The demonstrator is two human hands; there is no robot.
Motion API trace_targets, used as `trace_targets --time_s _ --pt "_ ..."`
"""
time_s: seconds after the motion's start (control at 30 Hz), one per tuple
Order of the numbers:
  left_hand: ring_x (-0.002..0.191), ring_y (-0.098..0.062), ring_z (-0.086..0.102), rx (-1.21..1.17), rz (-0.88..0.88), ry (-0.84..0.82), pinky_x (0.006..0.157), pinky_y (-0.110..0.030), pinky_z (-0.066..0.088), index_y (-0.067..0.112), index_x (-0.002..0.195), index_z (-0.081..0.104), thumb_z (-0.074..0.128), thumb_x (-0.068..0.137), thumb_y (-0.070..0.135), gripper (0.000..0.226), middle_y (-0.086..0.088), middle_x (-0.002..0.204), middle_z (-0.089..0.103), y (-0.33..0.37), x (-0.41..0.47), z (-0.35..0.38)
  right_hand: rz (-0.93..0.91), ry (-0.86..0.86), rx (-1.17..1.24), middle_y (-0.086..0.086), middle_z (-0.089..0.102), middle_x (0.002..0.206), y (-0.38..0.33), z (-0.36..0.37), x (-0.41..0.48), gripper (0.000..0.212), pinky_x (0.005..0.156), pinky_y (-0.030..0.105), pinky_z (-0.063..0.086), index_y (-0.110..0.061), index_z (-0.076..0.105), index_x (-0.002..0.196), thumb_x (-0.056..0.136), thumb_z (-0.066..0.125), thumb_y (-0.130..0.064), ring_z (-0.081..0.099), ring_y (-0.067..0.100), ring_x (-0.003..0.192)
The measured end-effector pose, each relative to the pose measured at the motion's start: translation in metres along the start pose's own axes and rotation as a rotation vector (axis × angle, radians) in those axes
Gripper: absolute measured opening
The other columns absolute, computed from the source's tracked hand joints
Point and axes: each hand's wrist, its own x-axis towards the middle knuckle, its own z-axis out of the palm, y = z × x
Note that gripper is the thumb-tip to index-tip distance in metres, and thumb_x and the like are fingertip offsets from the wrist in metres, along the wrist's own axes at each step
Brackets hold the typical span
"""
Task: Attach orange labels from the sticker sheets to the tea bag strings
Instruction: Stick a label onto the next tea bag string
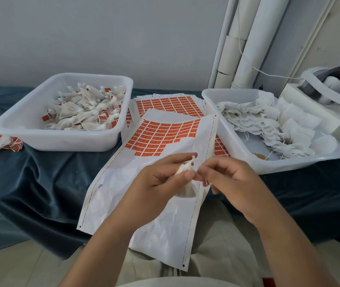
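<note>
My left hand [160, 179] grips a white tea bag [186, 188] by its gathered neck, the pouch hanging below the fingers. My right hand [227, 177] pinches the bag's thin string just right of the left thumb. Both hands hover over a sticker sheet [136, 191] whose orange labels [160, 137] fill only its far part; the near part is bare backing. More sheets of orange labels [169, 105] lie stacked behind it.
A white tub [61, 139] at the left holds labelled tea bags. A white tub [247, 160] at the right holds unlabelled bags with loose strings. Some labelled bags [1, 142] lie on the dark blue cloth [40, 183]. White pipes and a box stand at the back right.
</note>
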Motion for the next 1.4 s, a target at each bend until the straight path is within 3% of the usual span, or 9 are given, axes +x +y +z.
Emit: trace_targets --time_s 0.27,0.37,0.5,0.6,0.7,0.8,0.93,1.13,1.4 --pt "0.093 -0.010 0.071 -0.053 -0.056 0.132 0.078 -0.015 0.057 0.040 0.096 0.082 0.060 0.092 0.051 0.025 0.013 0.093 0.078 0.004 -0.004 0.003 -0.016 -0.097 -0.129 -0.011 0.079 0.089 -0.008 0.014 -0.008 0.013 0.069 0.025 0.061 -0.032 0.078 0.102 0.102 0.069 -0.024 0.076 0.011 0.081" --pt "0.090 -0.009 0.068 -0.011 -0.055 0.226 0.072 -0.013 0.055 0.042 0.092 0.082 0.060 0.086 0.058 0.028 0.014 0.088 0.076 0.003 -0.003 0.004 -0.021 -0.092 -0.199 -0.017 0.077 0.090 -0.012 0.014 -0.010 0.012 0.078 0.028 0.063 -0.036 0.077 0.100 0.102 0.068 -0.028 0.075 0.007 0.083" --pt "0.090 -0.007 0.064 0.106 -0.047 0.278 0.062 -0.018 0.056 0.027 0.092 0.084 0.061 0.082 0.059 0.041 0.017 0.091 0.070 -0.002 -0.001 0.004 -0.124 0.045 -0.475 -0.023 0.073 0.087 -0.021 0.014 -0.015 0.012 0.076 0.010 0.048 -0.035 0.077 0.099 0.099 0.066 -0.039 0.069 0.000 0.086" --pt "0.084 -0.011 0.062 0.282 0.014 0.241 0.062 -0.017 0.049 0.017 0.082 0.080 0.061 0.089 0.052 0.041 0.011 0.083 0.066 -0.007 0.000 0.004 -0.243 0.035 -0.687 -0.016 0.072 0.099 -0.026 0.014 -0.019 0.021 0.078 0.005 0.038 -0.027 0.077 0.112 0.102 0.063 -0.038 0.062 0.000 0.087" --pt "0.081 -0.010 0.059 0.470 -0.002 0.173 0.065 -0.015 0.045 0.021 0.079 0.073 0.050 0.092 0.058 0.045 0.013 0.081 0.060 -0.004 -0.001 0.005 -0.339 0.074 -0.759 -0.010 0.071 0.092 -0.030 0.010 -0.024 0.016 0.075 0.006 0.034 -0.021 0.080 0.103 0.098 0.071 -0.033 0.058 0.001 0.080" --pt "0.077 -0.008 0.054 0.729 0.052 0.038 0.067 -0.010 0.035 0.029 0.082 0.059 0.032 0.095 0.059 0.043 0.017 0.083 0.051 0.000 -0.003 0.005 -0.424 0.102 -0.791 -0.008 0.070 0.084 -0.033 0.007 -0.027 0.012 0.072 0.012 0.040 -0.018 0.079 0.090 0.092 0.079 -0.030 0.060 0.007 0.072" --pt "0.080 -0.013 0.051 0.896 0.150 -0.161 0.070 -0.018 0.037 0.022 0.091 0.055 0.037 0.109 0.041 0.032 0.006 0.090 0.058 0.000 -0.009 0.003 -0.514 0.013 -0.809 -0.008 0.069 0.087 -0.034 0.004 -0.027 0.016 0.071 0.022 0.050 -0.017 0.077 0.090 0.096 0.069 -0.029 0.063 0.010 0.075" --pt "0.079 -0.019 0.054 0.724 0.103 -0.346 0.074 -0.042 0.047 0.015 0.086 0.055 0.029 0.095 0.040 0.038 0.000 0.082 0.058 0.003 -0.014 0.001 -0.569 -0.036 -0.757 -0.010 0.069 0.088 -0.033 0.001 -0.026 0.019 0.071 0.022 0.051 -0.019 0.077 0.090 0.099 0.067 -0.033 0.063 0.006 0.077" --pt "0.076 -0.014 0.057 0.190 -0.037 -0.423 0.074 -0.032 0.051 0.022 0.085 0.056 0.043 0.110 0.037 0.032 0.002 0.080 0.057 0.001 -0.014 -0.001 -0.348 -0.027 -0.337 -0.016 0.071 0.090 -0.020 -0.003 -0.014 0.010 0.074 0.018 0.050 -0.033 0.075 0.090 0.093 0.068 -0.039 0.069 0.014 0.090"
